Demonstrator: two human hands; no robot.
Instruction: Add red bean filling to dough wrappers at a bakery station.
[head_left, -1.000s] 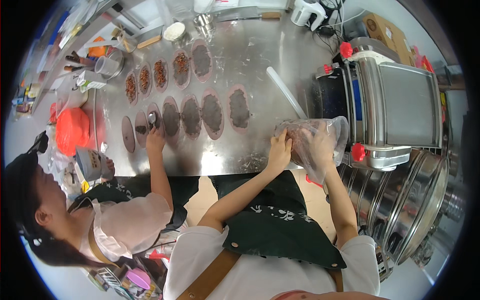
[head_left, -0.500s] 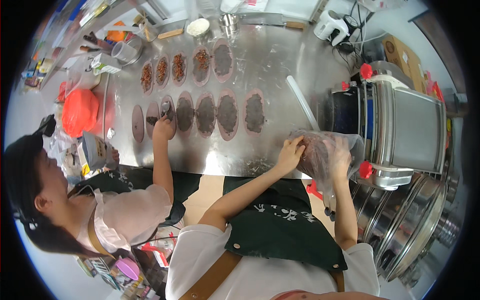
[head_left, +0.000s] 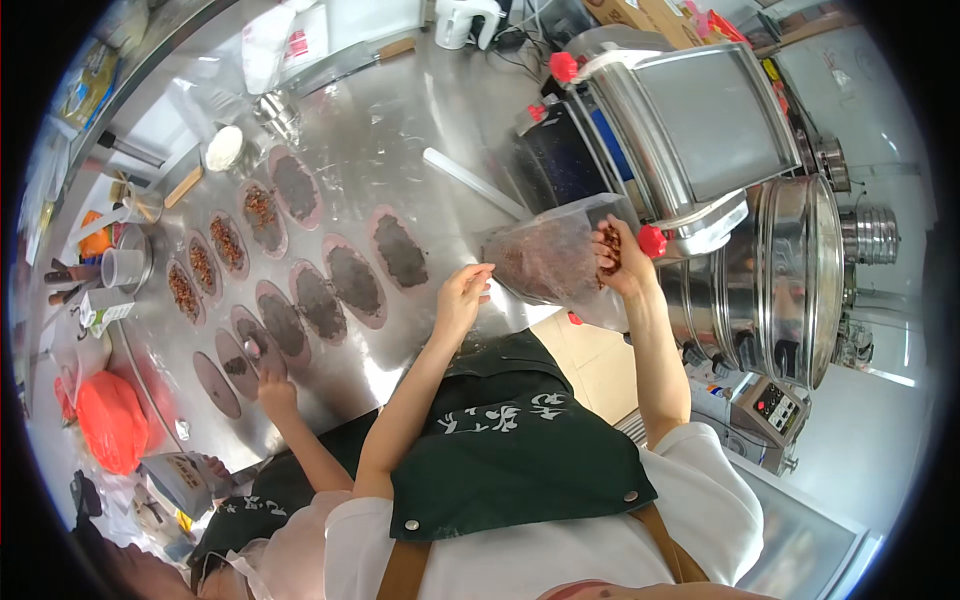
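My right hand [head_left: 622,258] is curled around a handful of brown nut-like pieces [head_left: 607,250] at the mouth of a clear plastic bag [head_left: 565,222]. The bag lies near the table's front edge, bulging with reddish-brown contents seen through the plastic. Just left of it, my left hand [head_left: 462,302] is raised with fingers loosely bent and apart, holding nothing; its fingertips are close to the bag, and contact is unclear. Oval pink dough pieces with dark grey paste [head_left: 400,248] lie in two rows to the left. Several in the far row carry a brown chopped topping [head_left: 228,243].
At left, a co-worker's hand [head_left: 272,388] works a spoon [head_left: 252,348] over a near-row oval. A white rolling pin [head_left: 475,183] lies beyond the bag. The steel rolling machine [head_left: 700,120] borders the right; a long knife [head_left: 350,70] and white-filled bowl [head_left: 225,148] lie farther back.
The view has swung right and tilted. My left hand has come off the bag. My right hand, earlier behind the plastic, now shows at the bag's mouth with brown pieces in its grasp.
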